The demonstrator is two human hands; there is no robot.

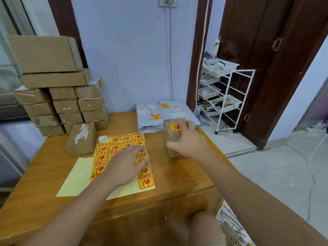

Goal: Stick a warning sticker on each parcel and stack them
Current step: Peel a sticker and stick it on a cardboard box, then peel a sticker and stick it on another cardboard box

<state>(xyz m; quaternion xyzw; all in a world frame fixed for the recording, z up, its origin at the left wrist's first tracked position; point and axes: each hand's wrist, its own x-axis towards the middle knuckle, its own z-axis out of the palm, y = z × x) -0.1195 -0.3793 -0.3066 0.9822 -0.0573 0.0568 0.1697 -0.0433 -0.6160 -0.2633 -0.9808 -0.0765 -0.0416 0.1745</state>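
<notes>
My right hand (188, 141) grips a small brown cardboard parcel (173, 137) that bears a yellow-and-red warning sticker (174, 127) on top; the parcel looks blurred and sits at the table's right side. My left hand (126, 164) lies flat with straight fingers on the yellow sticker sheet (113, 148), which holds several warning stickers. Another brown parcel (81, 139) without a warning sticker stands left of the sheet. Two grey mailer bags (150, 118) with warning stickers lie at the back of the table.
A stack of several brown boxes (60, 96) fills the back left corner of the wooden table (177, 183). A white wire rack (223, 96) with trays stands on the floor to the right, beside a dark wooden door frame (266, 86). A cable (170, 59) hangs down the wall.
</notes>
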